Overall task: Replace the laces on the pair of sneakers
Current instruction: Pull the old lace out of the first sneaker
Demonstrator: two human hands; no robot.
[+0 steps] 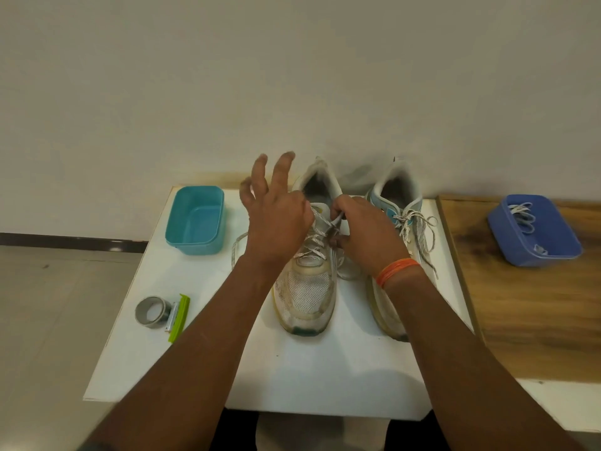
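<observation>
- Left sneaker (304,294): stands on the white bench (325,369), toe toward the person, heel toward the wall. A speckled white lace (312,247) crosses its eyelets.
- Right sneaker (395,203): stands just beside the left sneaker on the same bench, same orientation. Its lace (419,229) is threaded, with loose ends hanging over the outer side.
- Left hand (276,219): positioned over the upper eyelets of the left sneaker. Three fingers are raised and spread. The thumb and forefinger are hidden behind the hand; whether this grip holds the lace cannot be told.
- Right hand (364,232): grip closed, fingers curled and pinching a strand of the lace at the tongue of the left sneaker. An orange band (398,270) sits on the wrist.
- A loop of lace lies on the bench to the left of the left sneaker.
- Teal tub (195,219): rear left of the bench, near the sneakers but apart from them.
- Tape roll (153,310): front left of the bench, touching a green-handled tool (178,319).
- Blue tub (533,231): on the adjoining wooden surface (520,320) to the right, well apart from the sneakers; it contains white laces (522,216).
</observation>
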